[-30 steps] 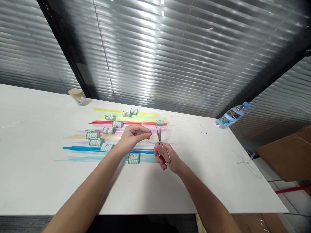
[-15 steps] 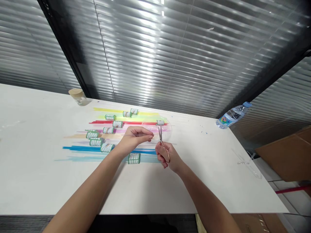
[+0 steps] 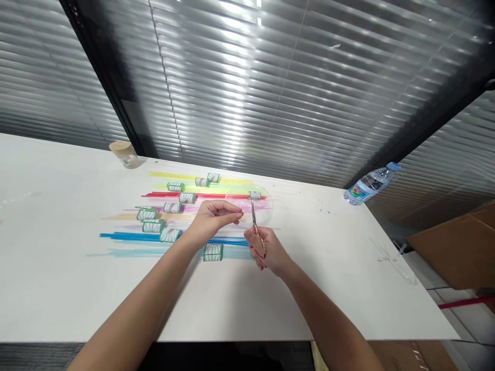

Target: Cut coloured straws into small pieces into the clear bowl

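Note:
My left hand (image 3: 216, 219) pinches thumb and fingertips together above the bundles; what is between them is too thin to make out. My right hand (image 3: 266, 248) grips small scissors (image 3: 254, 219) with rose-gold handles, their blades pointing away from me and close together. The blades stand just right of my left fingertips. Beneath the hands lie bundles of thin coloured sticks, among them blue sticks (image 3: 127, 236), red sticks (image 3: 216, 196) and yellow sticks (image 3: 174, 175). Several green-and-white paper labels (image 3: 213, 252) wrap them. A clear round dish (image 3: 269, 214) lies under the scissors' tips.
A jar with a tan lid (image 3: 126, 154) stands at the back left of the white table (image 3: 58, 278). At the right back edge is a water bottle (image 3: 367, 185). Clear plastic loops (image 3: 394, 263) lie near the right edge. Blinds rise behind the table.
The scissors' blades have come together from slightly apart, and my right hand has shifted a little left. My left hand stays almost in place, still pinching.

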A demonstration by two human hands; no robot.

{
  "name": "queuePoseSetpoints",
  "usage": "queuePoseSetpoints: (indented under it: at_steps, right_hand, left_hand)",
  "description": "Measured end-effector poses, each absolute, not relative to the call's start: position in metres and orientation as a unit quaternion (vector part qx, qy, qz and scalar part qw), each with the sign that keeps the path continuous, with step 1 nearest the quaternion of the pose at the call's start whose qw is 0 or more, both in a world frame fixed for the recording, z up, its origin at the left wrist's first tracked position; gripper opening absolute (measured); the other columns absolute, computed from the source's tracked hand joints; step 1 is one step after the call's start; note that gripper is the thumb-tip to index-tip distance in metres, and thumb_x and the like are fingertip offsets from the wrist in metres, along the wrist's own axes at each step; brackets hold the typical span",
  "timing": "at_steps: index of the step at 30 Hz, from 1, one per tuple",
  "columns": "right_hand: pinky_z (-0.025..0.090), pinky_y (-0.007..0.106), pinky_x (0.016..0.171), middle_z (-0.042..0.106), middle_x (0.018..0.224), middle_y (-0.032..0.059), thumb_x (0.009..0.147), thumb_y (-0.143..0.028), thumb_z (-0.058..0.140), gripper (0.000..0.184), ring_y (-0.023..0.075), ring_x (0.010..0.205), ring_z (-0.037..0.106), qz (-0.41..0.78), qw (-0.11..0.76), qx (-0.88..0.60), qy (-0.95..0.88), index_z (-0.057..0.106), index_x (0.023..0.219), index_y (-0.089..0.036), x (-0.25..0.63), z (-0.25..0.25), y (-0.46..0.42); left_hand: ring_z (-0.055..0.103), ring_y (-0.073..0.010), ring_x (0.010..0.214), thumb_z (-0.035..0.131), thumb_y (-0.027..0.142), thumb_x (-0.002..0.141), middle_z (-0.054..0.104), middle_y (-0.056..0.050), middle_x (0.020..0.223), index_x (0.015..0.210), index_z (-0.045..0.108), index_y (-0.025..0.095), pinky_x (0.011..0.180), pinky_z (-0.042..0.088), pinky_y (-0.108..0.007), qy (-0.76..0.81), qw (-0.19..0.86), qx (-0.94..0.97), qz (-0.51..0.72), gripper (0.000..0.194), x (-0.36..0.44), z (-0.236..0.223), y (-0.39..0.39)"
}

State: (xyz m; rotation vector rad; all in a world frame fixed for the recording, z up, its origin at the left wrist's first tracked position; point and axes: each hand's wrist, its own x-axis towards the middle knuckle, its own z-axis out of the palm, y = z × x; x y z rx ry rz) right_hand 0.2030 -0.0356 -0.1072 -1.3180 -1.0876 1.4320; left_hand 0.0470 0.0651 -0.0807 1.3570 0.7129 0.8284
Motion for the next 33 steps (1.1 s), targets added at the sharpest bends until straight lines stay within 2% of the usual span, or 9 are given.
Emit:
queuePoseSetpoints:
  at_steps: [8, 14, 26, 33]
  right_hand:
    - [0.032, 0.02, 0.032, 0.038, 0.042, -0.0103, 0.077, -0.079, 0.056, 0.06, 0.0045, 0.031, 0.029, 0.583, 0.468, -0.504, -0.433, 0.043, 0.072, -0.02, 0.2063, -0.1065, -0.0361]
    - [0.03, 0.019, 0.034, 0.039, 0.042, -0.0099, 0.079, -0.076, 0.057, 0.058, 0.0042, 0.031, 0.029, 0.591, 0.461, -0.48, -0.457, 0.044, 0.072, -0.02, 0.2066, -0.1075, -0.0365]
    - [0.033, 0.02, 0.036, 0.037, 0.044, -0.0099, 0.086, -0.075, 0.049, 0.056, 0.005, 0.033, 0.03, 0.618, 0.462, -0.416, -0.482, 0.045, 0.074, -0.019, 0.2079, -0.1115, -0.0379]
    - [0.035, 0.02, 0.037, 0.037, 0.048, -0.0103, 0.084, -0.078, 0.048, 0.058, 0.0049, 0.033, 0.031, 0.622, 0.462, -0.399, -0.491, 0.043, 0.077, -0.02, 0.2032, -0.109, -0.0378]
  left_hand:
    - [0.067, -0.0154, 0.069, 0.084, 0.031, 0.068, 0.072, -0.004, 0.073, 0.078, 0.075, 0.016, 0.071, 0.055, -0.029, 0.321, 0.63, 0.592, 0.385, 0.021, 0.0475, -0.0861, 0.0696]
    - [0.067, -0.0161, 0.069, 0.084, 0.034, 0.069, 0.071, -0.004, 0.072, 0.077, 0.075, 0.015, 0.071, 0.055, -0.029, 0.317, 0.636, 0.593, 0.378, 0.022, 0.0458, -0.0853, 0.0686]
    - [0.069, -0.0158, 0.071, 0.086, 0.033, 0.065, 0.073, -0.005, 0.072, 0.076, 0.074, 0.015, 0.073, 0.053, -0.027, 0.315, 0.669, 0.561, 0.372, 0.024, 0.0453, -0.0886, 0.0698]
    - [0.069, -0.0158, 0.069, 0.089, 0.033, 0.06, 0.073, -0.005, 0.073, 0.074, 0.073, 0.015, 0.072, 0.054, -0.027, 0.313, 0.698, 0.528, 0.369, 0.027, 0.046, -0.0885, 0.0687]
